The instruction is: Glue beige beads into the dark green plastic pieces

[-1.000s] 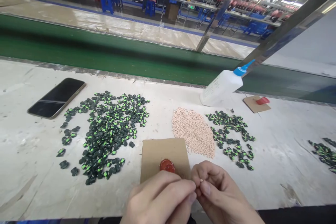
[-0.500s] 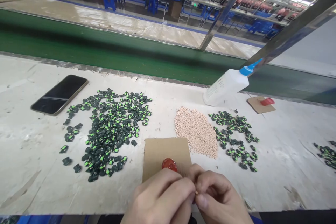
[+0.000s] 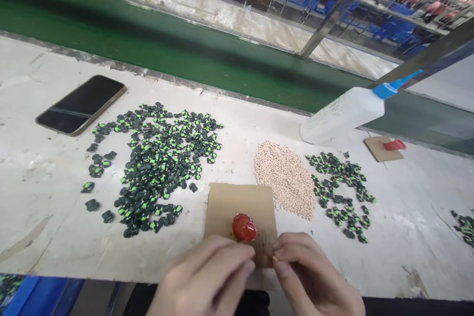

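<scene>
My left hand (image 3: 209, 276) is closed in a pinch at the near edge of the cardboard square (image 3: 225, 202); whatever its fingertips hold is hidden. To its right, my right hand (image 3: 314, 274) pinches a tiny pale bead (image 3: 274, 258) between thumb and forefinger. A gap separates the two hands. On the cardboard, just beyond my left fingertips, sits a glossy red round piece (image 3: 243, 227). Beyond my right hand lies a heap of small beige beads (image 3: 285, 177). Small dark pieces with green marks form a large pile (image 3: 159, 173) on the left and a smaller pile (image 3: 340, 192) on the right.
A phone (image 3: 81, 103) lies at the far left. A white squeeze bottle (image 3: 344, 111) with a blue nozzle leans at the back right, near another cardboard piece (image 3: 381, 150) bearing a red cap. Behind the table runs a green belt (image 3: 185, 42); a metal post (image 3: 340, 10) rises beyond.
My hands were touching at the fingertips with a tiny piece between them; now they are apart, left hand shifted left. The red piece shows more fully. The camera view has tilted downward.
</scene>
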`<state>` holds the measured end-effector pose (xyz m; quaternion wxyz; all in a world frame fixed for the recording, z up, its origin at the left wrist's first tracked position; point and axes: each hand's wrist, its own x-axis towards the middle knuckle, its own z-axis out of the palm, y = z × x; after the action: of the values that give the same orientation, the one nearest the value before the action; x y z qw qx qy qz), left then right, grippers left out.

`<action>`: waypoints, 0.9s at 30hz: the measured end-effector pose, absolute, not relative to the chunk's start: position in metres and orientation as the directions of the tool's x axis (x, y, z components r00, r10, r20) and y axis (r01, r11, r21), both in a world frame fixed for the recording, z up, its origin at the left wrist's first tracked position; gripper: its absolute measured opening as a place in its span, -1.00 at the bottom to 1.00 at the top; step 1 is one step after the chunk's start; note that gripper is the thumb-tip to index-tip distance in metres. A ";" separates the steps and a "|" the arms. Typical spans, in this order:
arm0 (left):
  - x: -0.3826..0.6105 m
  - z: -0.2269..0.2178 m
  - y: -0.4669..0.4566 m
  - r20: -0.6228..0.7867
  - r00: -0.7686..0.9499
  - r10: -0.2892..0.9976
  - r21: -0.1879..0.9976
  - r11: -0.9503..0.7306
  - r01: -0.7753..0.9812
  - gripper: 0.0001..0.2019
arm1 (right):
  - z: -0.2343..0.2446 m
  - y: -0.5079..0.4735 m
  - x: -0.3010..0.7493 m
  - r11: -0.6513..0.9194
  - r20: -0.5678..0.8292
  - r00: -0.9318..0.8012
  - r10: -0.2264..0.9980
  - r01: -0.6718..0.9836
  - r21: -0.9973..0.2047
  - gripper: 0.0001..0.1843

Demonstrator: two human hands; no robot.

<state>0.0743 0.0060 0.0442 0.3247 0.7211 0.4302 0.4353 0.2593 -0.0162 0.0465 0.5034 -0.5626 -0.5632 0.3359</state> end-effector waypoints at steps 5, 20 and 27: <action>0.064 0.032 0.008 0.266 0.190 0.945 0.885 -0.318 0.340 -0.75 | 0.033 -0.012 0.266 0.055 0.122 0.161 0.979 0.369 -0.928 -0.86; 0.065 0.024 0.015 0.296 0.194 0.935 0.854 -0.350 0.384 -0.80 | 0.030 -0.015 0.265 0.075 0.126 0.097 0.987 0.418 -0.905 -0.82; 0.064 0.025 0.011 0.258 0.191 0.947 0.880 -0.312 0.358 -0.76 | 0.033 -0.014 0.264 0.069 0.135 0.139 0.981 0.403 -0.913 -0.83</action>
<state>0.0641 0.0112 0.0249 0.3465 0.6894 0.4732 0.4251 0.2643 -0.0144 0.0332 0.4535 -0.6034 -0.5733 0.3187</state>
